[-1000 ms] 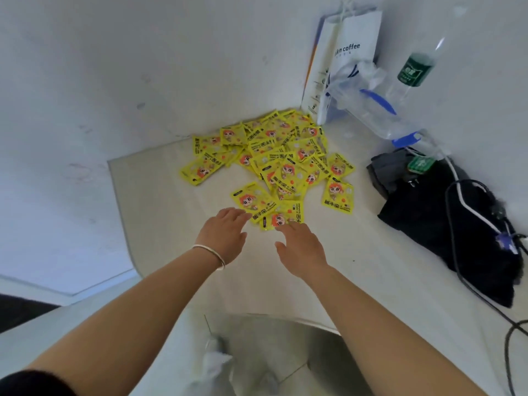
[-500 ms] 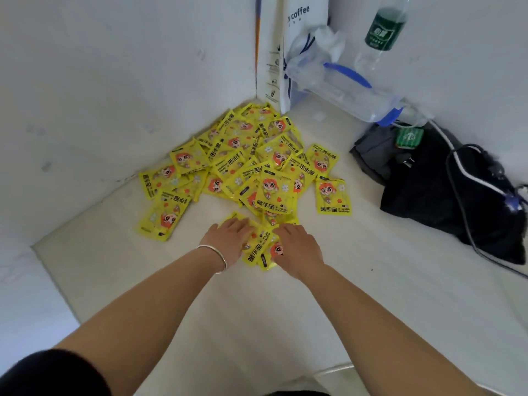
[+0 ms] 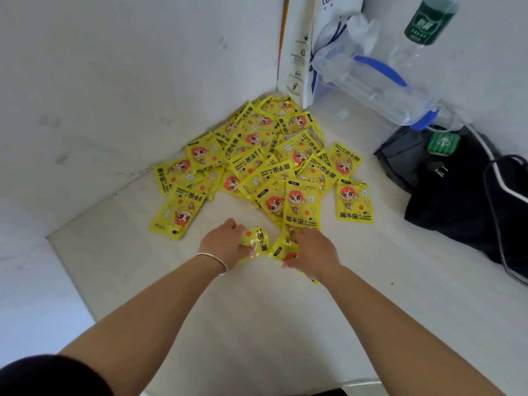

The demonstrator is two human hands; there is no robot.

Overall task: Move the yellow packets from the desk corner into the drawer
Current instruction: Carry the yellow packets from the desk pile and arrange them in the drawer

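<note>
A heap of several yellow packets (image 3: 265,155) with a red-haired cartoon figure lies in the desk corner (image 3: 285,310), against the white walls. My left hand (image 3: 225,242), with a thin bracelet on its wrist, is closed on a crumpled yellow packet (image 3: 255,241) at the near edge of the heap. Right beside it, my right hand (image 3: 314,252) grips another yellow packet (image 3: 283,250), which is partly hidden under the fingers. The drawer is not in view.
A white paper coffee bag (image 3: 300,52) stands in the corner behind the heap. To its right lie a clear plastic container with blue trim (image 3: 380,90), a green-labelled bottle (image 3: 428,21) and a black bag (image 3: 463,201) with cables (image 3: 497,192).
My hands reached forward onto the nearest packets and closed on them, crumpling them up off the desk. The camera has tilted in closer to the corner.
</note>
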